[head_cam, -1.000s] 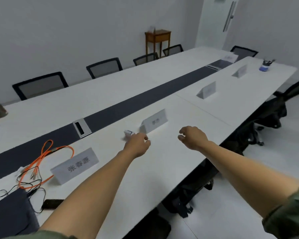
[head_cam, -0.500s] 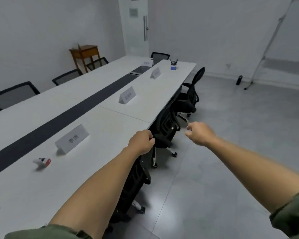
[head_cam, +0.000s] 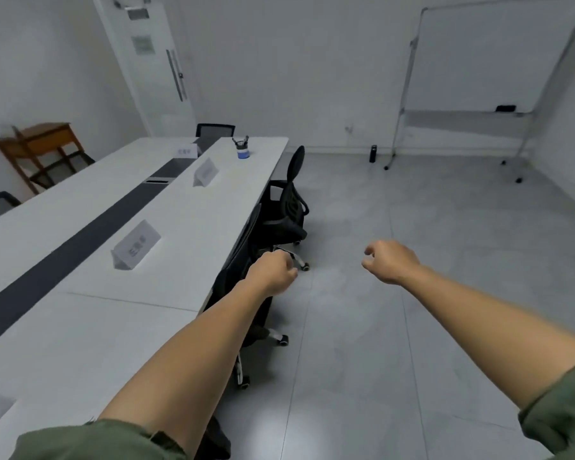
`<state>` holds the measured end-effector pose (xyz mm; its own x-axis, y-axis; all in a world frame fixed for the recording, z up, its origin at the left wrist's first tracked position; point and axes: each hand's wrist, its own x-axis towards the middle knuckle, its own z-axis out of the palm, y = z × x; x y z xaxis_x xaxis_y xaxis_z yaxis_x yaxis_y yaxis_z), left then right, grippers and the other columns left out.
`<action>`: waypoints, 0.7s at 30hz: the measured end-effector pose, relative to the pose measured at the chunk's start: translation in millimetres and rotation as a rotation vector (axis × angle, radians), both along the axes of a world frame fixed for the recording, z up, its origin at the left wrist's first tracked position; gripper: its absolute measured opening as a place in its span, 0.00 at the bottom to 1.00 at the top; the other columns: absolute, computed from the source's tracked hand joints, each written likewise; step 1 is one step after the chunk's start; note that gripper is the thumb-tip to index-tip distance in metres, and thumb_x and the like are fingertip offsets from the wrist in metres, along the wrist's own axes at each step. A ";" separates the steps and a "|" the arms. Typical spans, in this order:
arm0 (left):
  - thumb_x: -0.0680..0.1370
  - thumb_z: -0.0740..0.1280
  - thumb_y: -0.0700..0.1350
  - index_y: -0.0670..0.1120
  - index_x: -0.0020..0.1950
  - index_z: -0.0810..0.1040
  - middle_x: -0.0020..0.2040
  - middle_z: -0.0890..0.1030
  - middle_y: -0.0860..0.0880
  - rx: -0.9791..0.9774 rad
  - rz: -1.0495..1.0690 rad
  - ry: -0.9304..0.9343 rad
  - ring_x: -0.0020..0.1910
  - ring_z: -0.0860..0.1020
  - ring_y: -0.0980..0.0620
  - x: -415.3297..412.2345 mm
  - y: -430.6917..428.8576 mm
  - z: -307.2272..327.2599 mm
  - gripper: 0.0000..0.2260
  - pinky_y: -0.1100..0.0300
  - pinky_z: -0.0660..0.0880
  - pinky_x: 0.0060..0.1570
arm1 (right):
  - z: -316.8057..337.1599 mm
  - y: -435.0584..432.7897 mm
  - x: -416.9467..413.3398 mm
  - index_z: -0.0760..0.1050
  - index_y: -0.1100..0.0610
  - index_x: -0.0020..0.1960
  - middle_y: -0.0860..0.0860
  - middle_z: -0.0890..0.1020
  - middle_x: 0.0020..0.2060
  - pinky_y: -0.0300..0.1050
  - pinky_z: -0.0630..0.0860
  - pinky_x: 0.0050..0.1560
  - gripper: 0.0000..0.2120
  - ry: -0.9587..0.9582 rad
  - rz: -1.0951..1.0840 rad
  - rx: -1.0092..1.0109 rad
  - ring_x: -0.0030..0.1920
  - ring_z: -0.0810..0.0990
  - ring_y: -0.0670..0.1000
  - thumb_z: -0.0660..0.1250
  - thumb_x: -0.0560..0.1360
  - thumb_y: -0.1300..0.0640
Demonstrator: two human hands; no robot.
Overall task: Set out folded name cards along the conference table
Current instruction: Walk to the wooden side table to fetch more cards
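A long white conference table (head_cam: pixel 180 227) with a dark centre strip runs away on my left. Three folded white name cards stand on it: a near card (head_cam: pixel 136 244), a middle card (head_cam: pixel 206 172) and a far card (head_cam: pixel 186 151) at the table's end. My left hand (head_cam: pixel 272 273) is curled shut with nothing in it, held past the table's right edge over a black chair. My right hand (head_cam: pixel 389 262) hangs over the grey floor, fingers loosely curled, holding nothing.
Black office chairs (head_cam: pixel 287 207) are pushed in along the table's right side. A blue pen cup (head_cam: pixel 242 151) stands near the far end. A whiteboard on wheels (head_cam: pixel 472 61) and a dark bottle (head_cam: pixel 373 153) stand at the back wall; a wooden side table (head_cam: pixel 44 144) stands at the left.
My view has swung right, away from the table toward the open floor. Both hands moved off the tabletop and now hang beside it, still holding nothing.
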<state>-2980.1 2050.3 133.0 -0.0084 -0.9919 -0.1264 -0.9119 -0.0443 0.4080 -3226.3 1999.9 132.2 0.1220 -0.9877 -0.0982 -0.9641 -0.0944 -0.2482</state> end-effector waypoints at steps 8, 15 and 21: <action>0.75 0.63 0.46 0.42 0.46 0.78 0.43 0.82 0.42 -0.032 -0.107 -0.031 0.46 0.81 0.41 -52.7 -193.3 19.3 0.09 0.51 0.77 0.41 | 13.2 -153.0 -67.4 0.71 0.52 0.71 0.53 0.77 0.66 0.48 0.74 0.57 0.21 0.019 -0.141 -0.003 0.64 0.76 0.57 0.61 0.78 0.50; 0.77 0.62 0.48 0.44 0.59 0.79 0.56 0.81 0.43 -0.022 -0.151 -0.070 0.56 0.79 0.42 -124.8 -369.7 -0.7 0.14 0.53 0.76 0.52 | -9.9 -317.7 -137.4 0.70 0.52 0.72 0.53 0.77 0.66 0.49 0.74 0.57 0.22 0.037 -0.159 0.014 0.64 0.76 0.58 0.61 0.78 0.50; 0.78 0.63 0.51 0.45 0.62 0.77 0.58 0.82 0.43 0.004 -0.097 -0.022 0.55 0.79 0.43 -180.8 -515.6 2.9 0.16 0.50 0.77 0.55 | 2.7 -483.3 -191.2 0.69 0.53 0.72 0.54 0.76 0.66 0.49 0.74 0.58 0.23 0.072 -0.126 0.030 0.64 0.75 0.58 0.61 0.78 0.50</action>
